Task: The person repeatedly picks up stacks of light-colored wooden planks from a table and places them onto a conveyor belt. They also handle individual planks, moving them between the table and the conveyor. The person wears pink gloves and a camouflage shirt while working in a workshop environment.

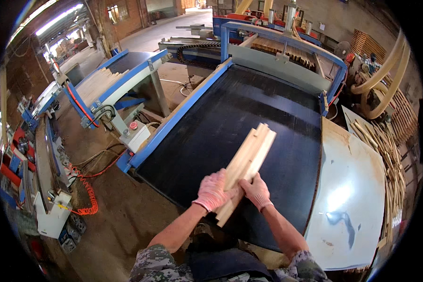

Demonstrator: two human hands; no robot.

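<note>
A small bundle of pale wooden strips (251,157) lies between my hands over the near part of a wide black conveyor belt (192,141). Its far end points away and slightly right; the near end reaches toward the belt's front edge. My left hand (212,190), in a pinkish-white work glove, is closed round the bundle's left side. From the right, my right hand (256,191), gloved alike, grips the same strips with its thumb on top. The strips sit side by side, their far ends slightly uneven. Whether the bundle touches the belt, I cannot tell.
A blue frame with a grey plate (277,70) spans the belt's far end. On the right is a shiny metal sheet (345,197), with loose wood strips (385,174) beyond it. At left stand a control box with a red button (134,127) and a coiled orange hose (87,197).
</note>
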